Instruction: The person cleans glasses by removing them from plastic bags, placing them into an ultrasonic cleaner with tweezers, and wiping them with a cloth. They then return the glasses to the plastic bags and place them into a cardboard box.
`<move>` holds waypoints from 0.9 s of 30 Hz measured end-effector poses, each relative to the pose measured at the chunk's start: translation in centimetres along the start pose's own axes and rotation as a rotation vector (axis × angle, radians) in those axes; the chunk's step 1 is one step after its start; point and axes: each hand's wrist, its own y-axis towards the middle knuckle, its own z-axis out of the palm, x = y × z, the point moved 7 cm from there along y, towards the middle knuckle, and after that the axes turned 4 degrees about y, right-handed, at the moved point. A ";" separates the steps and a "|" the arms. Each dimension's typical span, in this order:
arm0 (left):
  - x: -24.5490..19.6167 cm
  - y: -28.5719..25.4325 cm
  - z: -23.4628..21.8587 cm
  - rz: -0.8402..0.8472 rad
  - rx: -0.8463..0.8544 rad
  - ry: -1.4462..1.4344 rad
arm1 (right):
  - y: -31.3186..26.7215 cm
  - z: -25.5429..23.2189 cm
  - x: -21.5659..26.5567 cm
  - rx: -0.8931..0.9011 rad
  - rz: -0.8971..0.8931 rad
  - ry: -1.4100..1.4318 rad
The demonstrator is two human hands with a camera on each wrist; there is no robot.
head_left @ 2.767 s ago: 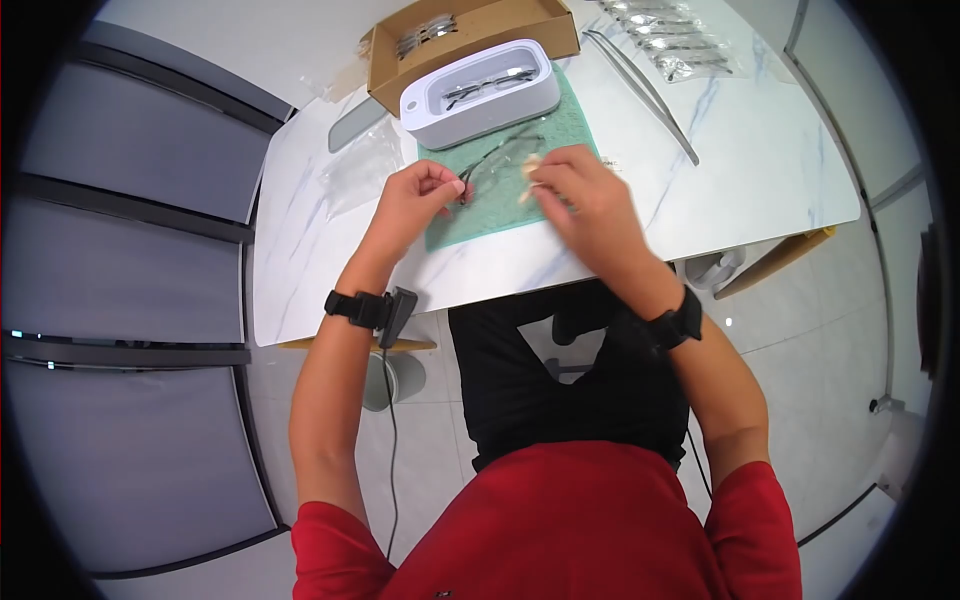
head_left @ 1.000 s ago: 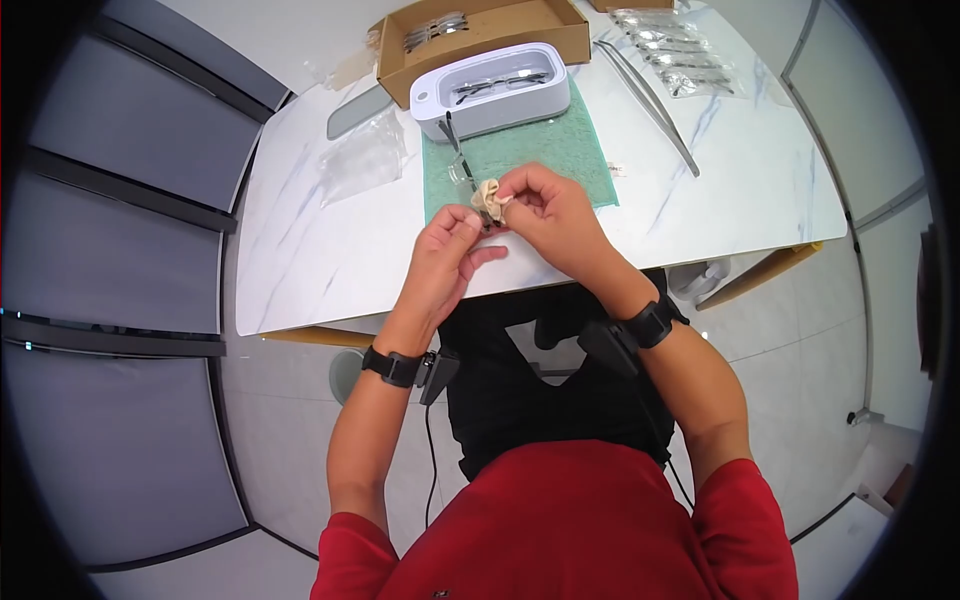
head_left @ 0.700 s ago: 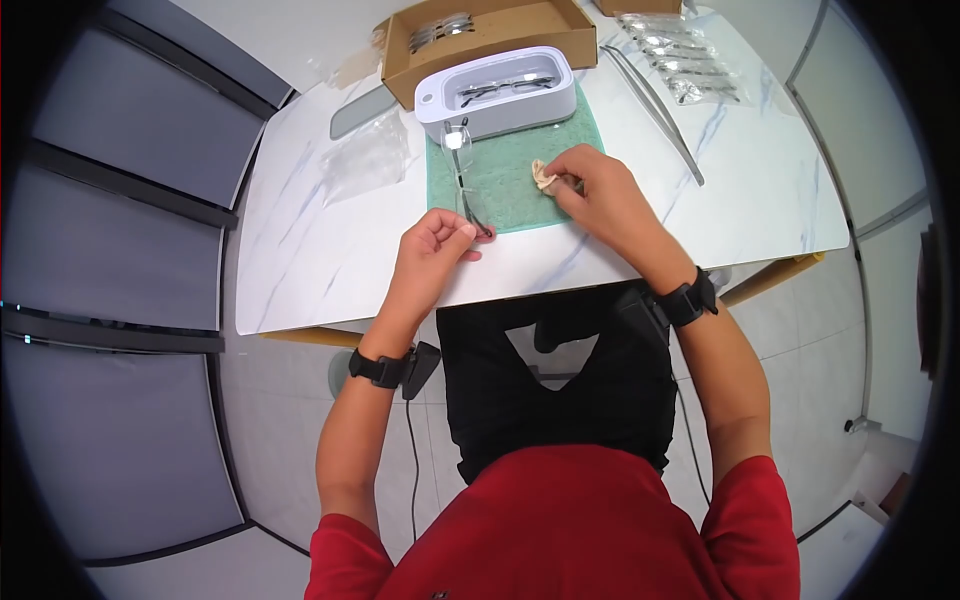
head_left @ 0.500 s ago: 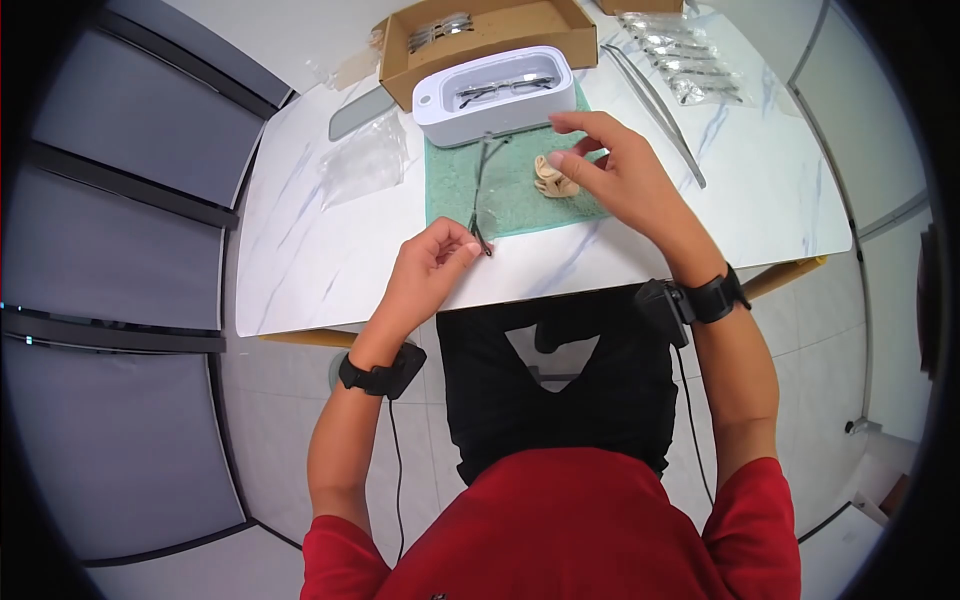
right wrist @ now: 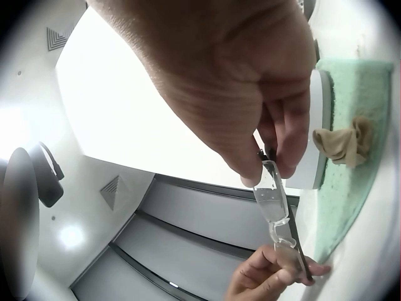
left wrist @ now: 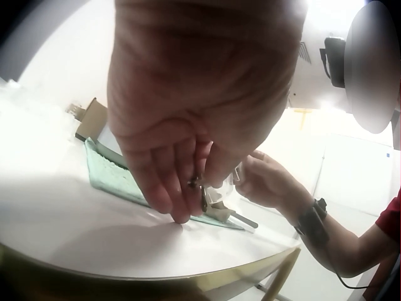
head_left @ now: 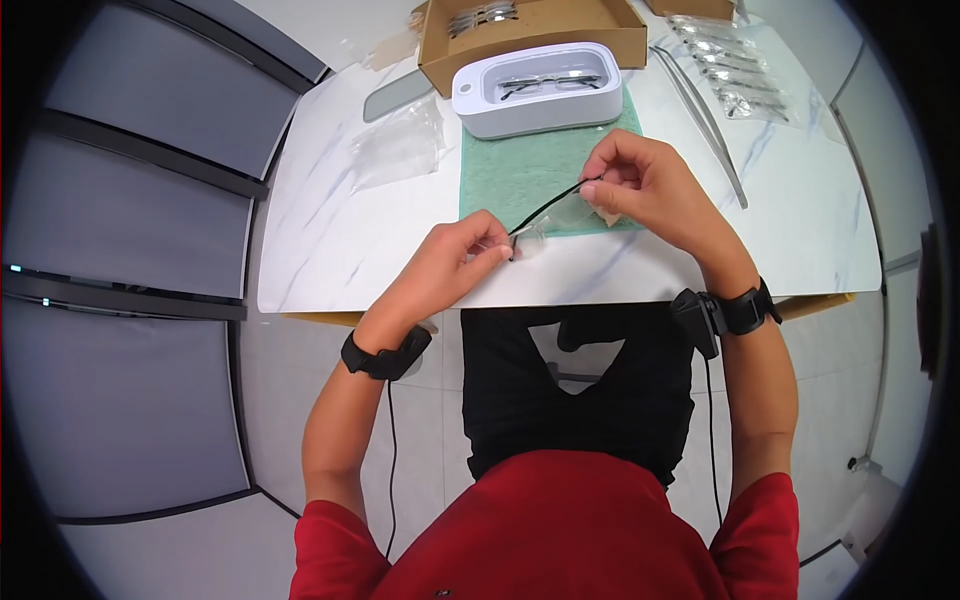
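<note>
A pair of clear-lensed glasses with dark temples (head_left: 548,207) (right wrist: 274,204) is stretched between both hands above the front edge of the green cloth (head_left: 520,170). My left hand (head_left: 455,258) (left wrist: 194,125) pinches one end between thumb and fingers. At the other end my right hand (head_left: 655,190) (right wrist: 250,94) pinches the frame near a hinge. A crumpled beige cloth (head_left: 607,216) (right wrist: 343,146) lies on the green cloth, partly hidden below the right hand in the head view.
Behind the hands stands a white cleaner (head_left: 540,118) with glasses in its basin. A cardboard box (head_left: 540,30) holds more glasses. Metal tweezers (head_left: 705,125) and bagged glasses (head_left: 735,75) lie at right; a clear bag (head_left: 400,150) and grey lid (head_left: 395,96) at left.
My right hand has let go of the beige cloth, which now lies on the green cloth, and has taken hold of the glasses' far end. The glasses have swung from upright to slanting rightward.
</note>
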 end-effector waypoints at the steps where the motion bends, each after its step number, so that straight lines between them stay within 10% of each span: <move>1: 0.4 0.2 -0.1 -0.001 -0.024 -0.049 | 0.2 -0.1 -0.5 0.004 0.014 0.037; 7: 2.4 1.2 -3.3 -0.033 -0.242 -0.388 | 0.6 -1.5 -2.5 -0.155 -0.111 0.306; 13: 9.1 3.8 -9.9 -0.378 -0.650 0.269 | 0.9 -2.7 -3.8 -0.283 -0.105 0.395; 19: 10.5 7.0 -10.3 -0.467 -0.527 0.708 | 0.7 -2.9 -4.1 -0.287 -0.102 0.380; 27: 10.2 4.0 -9.9 -0.449 -0.631 0.492 | 0.0 -2.4 -2.6 -0.340 -0.159 0.397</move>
